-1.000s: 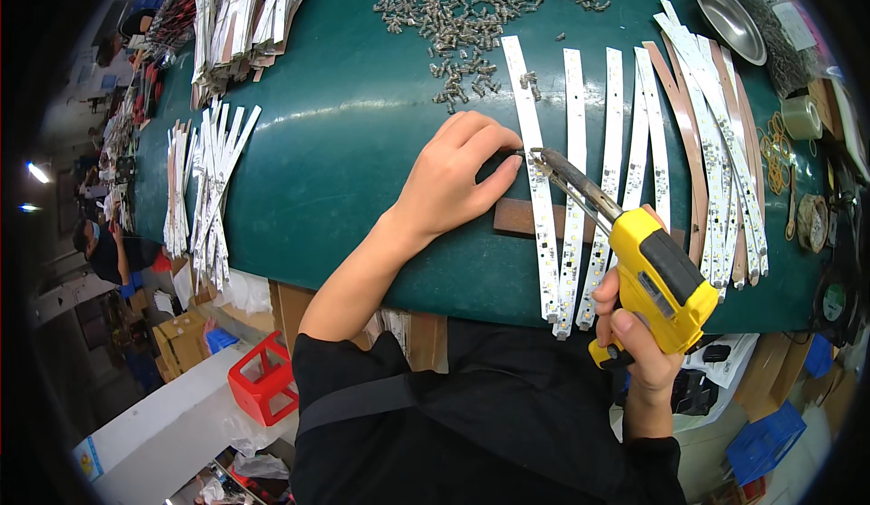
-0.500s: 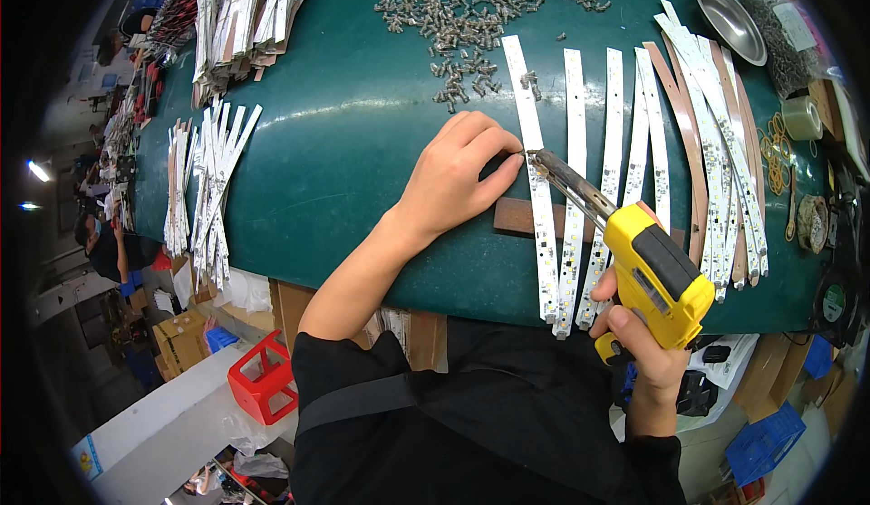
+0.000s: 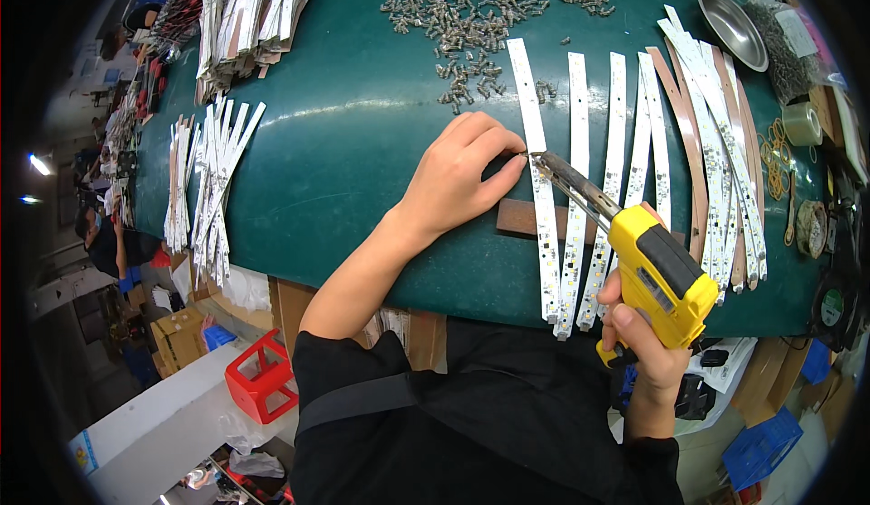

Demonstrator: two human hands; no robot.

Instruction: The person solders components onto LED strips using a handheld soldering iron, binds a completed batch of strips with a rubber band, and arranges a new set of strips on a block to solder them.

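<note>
The right hand [image 3: 645,337] has its grip closed around a yellow electric screwdriver [image 3: 654,268], its bit tip touching the leftmost white strip [image 3: 542,197] on the green bench [image 3: 362,152]. Just left of that strip, the left hand [image 3: 458,179] pinches a small part at the tip

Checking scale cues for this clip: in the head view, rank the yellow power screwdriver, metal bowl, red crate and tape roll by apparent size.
1. yellow power screwdriver
2. red crate, and metal bowl, look alike; the crate lies farther down, so unsure
3. tape roll
</note>
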